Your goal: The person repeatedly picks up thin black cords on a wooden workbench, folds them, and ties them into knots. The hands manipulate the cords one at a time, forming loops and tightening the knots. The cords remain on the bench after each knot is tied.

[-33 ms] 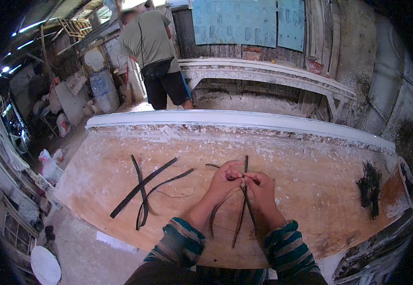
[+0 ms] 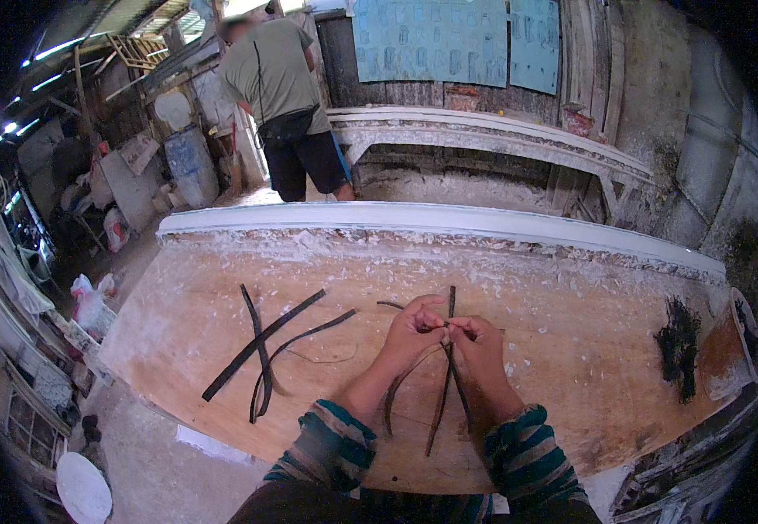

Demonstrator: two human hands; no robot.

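Note:
Over the middle of the wooden tabletop (image 2: 571, 375), my left hand (image 2: 410, 335) and my right hand (image 2: 479, 344) meet, both closed in a pinch. A small bit of a thin dark strip (image 2: 447, 324) shows between the fingertips; most of it is hidden by the fingers. Beneath and in front of my hands, several black strips (image 2: 436, 421) lie crossed on the wood. To the left of my left hand rests another group of crossed black strips (image 2: 263, 339), some straight and some curved. Beside them curls a thin wire-like strand (image 2: 318, 360).
A long white moulding-like piece (image 2: 440, 220) runs along the table's far edge, with white flakes scattered near it. At the right end lie a tangle of black strands (image 2: 679, 345) and a tipped brownish container (image 2: 721, 367). Beyond, a person (image 2: 278, 79) stands near a white-crusted bench (image 2: 483, 138).

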